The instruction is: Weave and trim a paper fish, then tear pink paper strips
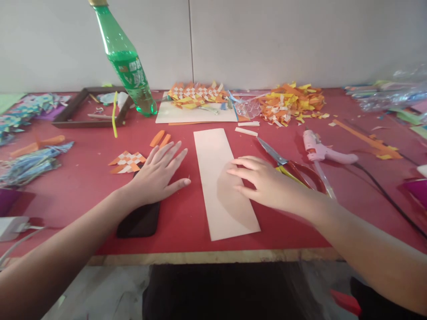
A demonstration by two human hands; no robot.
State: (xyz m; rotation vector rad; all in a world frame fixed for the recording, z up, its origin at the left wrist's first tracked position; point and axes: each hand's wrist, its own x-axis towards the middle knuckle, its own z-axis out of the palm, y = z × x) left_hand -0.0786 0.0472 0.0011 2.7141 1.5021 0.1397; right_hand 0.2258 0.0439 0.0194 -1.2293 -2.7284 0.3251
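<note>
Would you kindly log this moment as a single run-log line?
left hand: flat, over black phone | right hand: fingertips on pale paper strip | scissors, glue gun right | red table

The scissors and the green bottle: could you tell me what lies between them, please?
In the head view, the pale paper strip lies between the scissors and the green bottle, with two orange scraps.

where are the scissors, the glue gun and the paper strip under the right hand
scissors [289,165], head view, on the pivot where blades meet handles
glue gun [320,151], head view, on its pink body
paper strip [213,155], head view, on its bare upper part
</note>
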